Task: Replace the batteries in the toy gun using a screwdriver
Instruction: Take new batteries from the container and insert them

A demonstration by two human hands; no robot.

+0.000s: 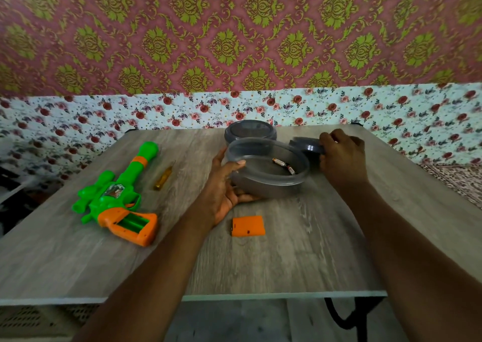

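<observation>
A green and orange toy gun (117, 193) lies on the left of the table, its battery compartment in the grip uncovered and showing no batteries. The orange battery cover (248, 226) lies in the middle near me. A small yellow-handled screwdriver (163, 176) rests just right of the gun's barrel. My left hand (224, 185) holds a tilted grey round container (266, 185) from its left side and underneath; two batteries (283, 165) lie inside it. My right hand (341, 156) grips a grey lid (306, 146) just right of the container.
A second grey round container (250, 131) with a lid sits behind the first, near the table's far edge. The wooden table (339, 250) ends close to me, with a black leg below at the right. Floral cloth lies beyond the table.
</observation>
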